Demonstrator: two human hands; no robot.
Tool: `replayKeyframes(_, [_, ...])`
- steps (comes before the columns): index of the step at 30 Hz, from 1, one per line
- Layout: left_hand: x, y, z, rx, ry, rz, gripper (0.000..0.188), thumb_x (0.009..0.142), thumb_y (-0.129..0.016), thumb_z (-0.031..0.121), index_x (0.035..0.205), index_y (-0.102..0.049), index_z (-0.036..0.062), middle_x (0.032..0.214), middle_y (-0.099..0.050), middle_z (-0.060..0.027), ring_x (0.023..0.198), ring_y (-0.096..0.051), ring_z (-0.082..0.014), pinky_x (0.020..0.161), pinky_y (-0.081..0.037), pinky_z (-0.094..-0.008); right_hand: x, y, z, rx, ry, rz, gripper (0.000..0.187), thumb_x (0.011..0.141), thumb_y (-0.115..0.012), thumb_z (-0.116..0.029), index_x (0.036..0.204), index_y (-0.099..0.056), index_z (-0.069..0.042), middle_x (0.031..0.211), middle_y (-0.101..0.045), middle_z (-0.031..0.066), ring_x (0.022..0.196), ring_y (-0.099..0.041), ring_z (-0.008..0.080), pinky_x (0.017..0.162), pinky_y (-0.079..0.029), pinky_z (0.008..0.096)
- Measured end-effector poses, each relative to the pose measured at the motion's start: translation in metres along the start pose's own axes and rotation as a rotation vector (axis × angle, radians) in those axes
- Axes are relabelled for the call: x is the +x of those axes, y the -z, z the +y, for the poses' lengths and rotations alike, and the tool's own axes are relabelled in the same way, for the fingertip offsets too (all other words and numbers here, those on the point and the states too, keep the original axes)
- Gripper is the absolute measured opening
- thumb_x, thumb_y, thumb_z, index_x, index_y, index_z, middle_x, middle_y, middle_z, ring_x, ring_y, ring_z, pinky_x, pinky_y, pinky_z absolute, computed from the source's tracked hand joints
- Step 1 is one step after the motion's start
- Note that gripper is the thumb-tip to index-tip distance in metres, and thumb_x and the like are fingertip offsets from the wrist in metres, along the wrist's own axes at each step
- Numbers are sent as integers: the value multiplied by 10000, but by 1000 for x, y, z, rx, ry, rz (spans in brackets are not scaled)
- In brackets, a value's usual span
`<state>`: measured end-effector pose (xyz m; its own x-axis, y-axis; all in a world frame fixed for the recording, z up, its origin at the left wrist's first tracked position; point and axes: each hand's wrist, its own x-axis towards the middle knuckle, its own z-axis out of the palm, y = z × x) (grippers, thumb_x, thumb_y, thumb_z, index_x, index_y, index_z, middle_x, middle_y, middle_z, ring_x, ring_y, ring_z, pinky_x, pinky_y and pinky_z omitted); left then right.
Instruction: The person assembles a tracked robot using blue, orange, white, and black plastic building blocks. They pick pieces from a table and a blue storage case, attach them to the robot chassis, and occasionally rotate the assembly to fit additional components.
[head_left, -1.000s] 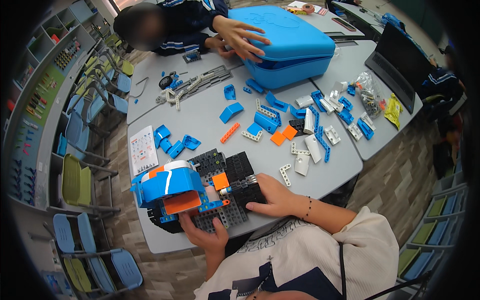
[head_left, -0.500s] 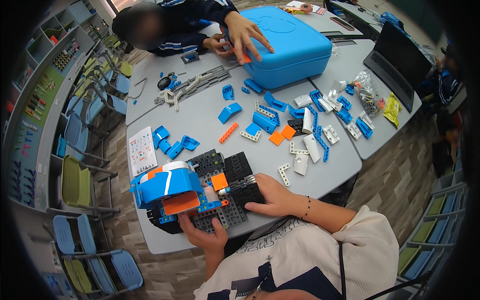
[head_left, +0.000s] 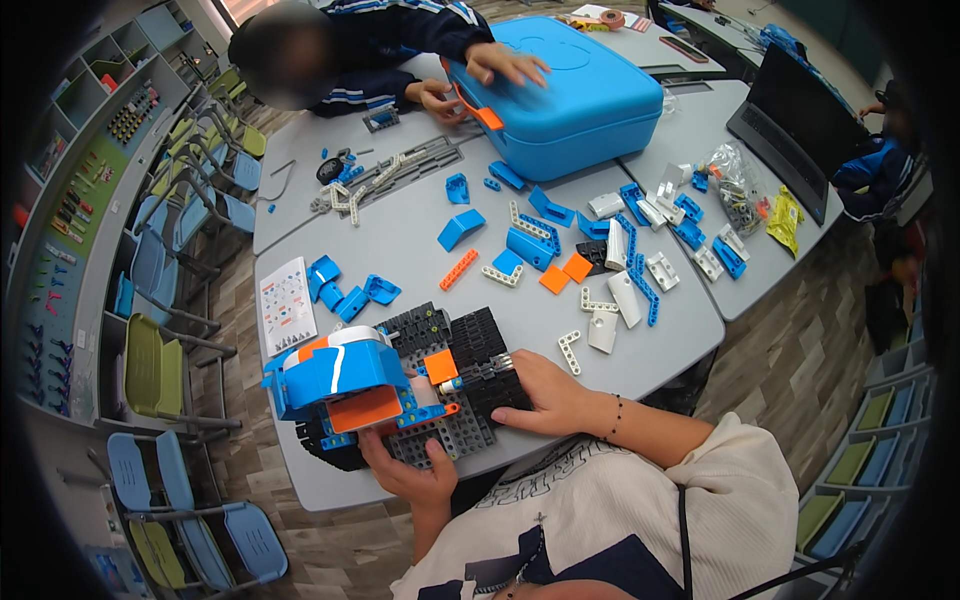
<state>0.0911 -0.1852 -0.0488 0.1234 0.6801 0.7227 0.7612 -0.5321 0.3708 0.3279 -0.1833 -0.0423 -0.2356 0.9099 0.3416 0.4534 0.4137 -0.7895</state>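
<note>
A tracked toy vehicle [head_left: 340,375] built of plastic bricks is at the near edge of the table, between my hands. It has a blue, white and orange cab, a grey studded base [head_left: 445,437] and black tracks [head_left: 478,338]. My left hand [head_left: 412,474] grips the near side below the cab, thumb raised against the base and fingertips hidden under it. At the right end, my right hand [head_left: 548,396] is closed around the black track, its thumb on the near side. An orange tile [head_left: 440,366] sits on top between cab and track.
Loose blue panels [head_left: 460,228], white angled beams [head_left: 569,352], an orange beam [head_left: 458,270] and other pieces lie across the table. A printed sheet [head_left: 287,305] is at left. Opposite, a person's hands [head_left: 505,66] are at a blue case [head_left: 580,95]. A laptop [head_left: 790,125] stands far right.
The other person's hand has drawn back across the blue case's lid and is blurred, baring more of the orange handle. My hands and the vehicle have barely shifted.
</note>
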Motion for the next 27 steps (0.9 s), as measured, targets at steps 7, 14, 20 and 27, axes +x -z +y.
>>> replayKeyframes(7, [-3, 0, -3, -6, 24, 12, 757, 834, -574, 236, 1435, -243, -86, 1404, -365, -291, 1260, -448, -410, 1035, -380, -462, 1, 4, -5, 3, -43, -35, 534, 842, -643, -445, 1017, -535, 48, 914, -542, 210, 874, -516, 361, 791, -417, 432])
replayKeyframes(14, [1, -5, 1, -6, 95, 58, 776, 896, -576, 411, 1415, -279, -84, 1333, -424, -308, 1123, -528, -424, 941, -443, -482, -1, 5, -10, 27, -60, 6, 652, 847, -647, -430, 1210, -502, 92, 1055, -573, 240, 993, -547, 371, 896, -430, 424])
replayKeyframes(20, [4, -2, -4, 65, 57, 18, 758, 934, -527, 425, 1446, -237, -52, 1235, -507, -276, 1048, -583, -401, 853, -499, -464, 0, 2, -7, 77, -52, 16, 678, 852, -620, -462, 1215, -499, 99, 1059, -573, 242, 1000, -547, 368, 893, -431, 420])
replayKeyframes(27, [5, -4, -1, 64, 41, 93, 629, 935, -514, 388, 1380, -385, -38, 1287, -490, -264, 1150, -521, -421, 949, -446, -479, 0, 0, -6, 72, -25, 27, 663, 867, -602, -452, 1211, -489, 104, 1048, -558, 240, 991, -536, 370, 882, -425, 422])
